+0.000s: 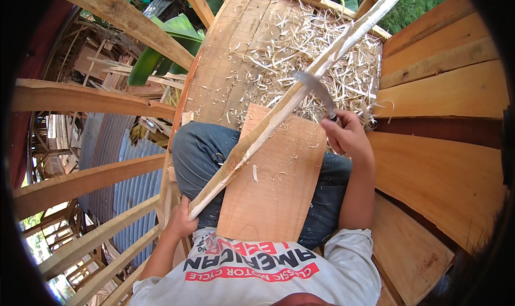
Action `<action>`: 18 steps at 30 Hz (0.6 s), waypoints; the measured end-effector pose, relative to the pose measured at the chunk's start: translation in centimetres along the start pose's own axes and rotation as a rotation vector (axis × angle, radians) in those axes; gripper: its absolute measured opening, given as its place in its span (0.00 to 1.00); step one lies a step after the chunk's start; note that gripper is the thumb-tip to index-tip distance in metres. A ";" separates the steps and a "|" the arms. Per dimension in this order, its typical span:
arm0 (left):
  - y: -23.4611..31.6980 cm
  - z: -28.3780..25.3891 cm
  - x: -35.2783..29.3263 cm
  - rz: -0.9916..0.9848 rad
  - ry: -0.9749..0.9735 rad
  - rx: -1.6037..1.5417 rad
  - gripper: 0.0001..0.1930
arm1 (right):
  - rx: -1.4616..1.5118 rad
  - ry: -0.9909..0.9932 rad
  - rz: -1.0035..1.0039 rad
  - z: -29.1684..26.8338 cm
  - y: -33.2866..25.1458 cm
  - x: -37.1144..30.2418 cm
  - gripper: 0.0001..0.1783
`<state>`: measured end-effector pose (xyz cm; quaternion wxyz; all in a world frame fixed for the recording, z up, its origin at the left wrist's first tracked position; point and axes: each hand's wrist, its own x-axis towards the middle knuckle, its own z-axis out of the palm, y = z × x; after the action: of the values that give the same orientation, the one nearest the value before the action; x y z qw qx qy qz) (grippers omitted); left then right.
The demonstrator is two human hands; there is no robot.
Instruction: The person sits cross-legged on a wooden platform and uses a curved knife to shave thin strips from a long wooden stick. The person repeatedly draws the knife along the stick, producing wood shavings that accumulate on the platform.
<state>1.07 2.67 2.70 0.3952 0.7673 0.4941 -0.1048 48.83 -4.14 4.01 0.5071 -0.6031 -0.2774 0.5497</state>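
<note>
A long, pale wooden pole (255, 138) slants from the lower left up to the far right, its surface partly shaved white. My left hand (183, 219) is closed round its near end, beside my left thigh. My right hand (350, 135) grips the dark handle of a curved knife (322, 93). The blade lies across the pole's upper half; whether its edge touches the wood I cannot tell. Under the pole, a flat wooden board (276, 180) rests over my lap, with a few shavings on it.
Curled wood shavings (351, 70) are heaped on the plank floor (214, 78) ahead. To the right stands a wall of wooden planks (440, 161). Open rails (91, 99) line the left side, with corrugated metal sheets (137, 172) lower down beyond them. A green leaf (179, 30) hangs near the rails.
</note>
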 end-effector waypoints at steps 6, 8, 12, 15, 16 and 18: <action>0.0 -0.1 0.0 -0.021 -0.015 0.047 0.22 | -0.004 0.037 -0.013 0.7 -0.1 0.1 0.11; -0.1 -0.3 -0.1 -0.013 -0.021 0.042 0.21 | -0.105 -0.090 -0.047 0.5 0.1 0.1 0.11; 0.2 -0.5 0.0 -0.027 -0.040 0.017 0.21 | 0.054 0.194 -0.090 -0.4 -0.2 0.6 0.07; 0.1 -0.5 0.1 -0.006 -0.034 0.021 0.21 | -0.200 -0.303 0.023 -0.1 0.4 0.1 0.07; -0.1 -0.5 0.1 0.010 -0.034 0.025 0.21 | -0.145 -0.107 -0.041 -0.4 0.5 0.5 0.07; -0.4 -0.3 0.3 -0.002 -0.033 0.017 0.21 | -0.045 0.290 -0.168 -1.1 0.0 1.6 0.08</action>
<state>0.79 3.15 2.54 0.3969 0.7681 0.4874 -0.1222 50.23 -3.00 3.26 0.5723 -0.6620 -0.2629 0.4064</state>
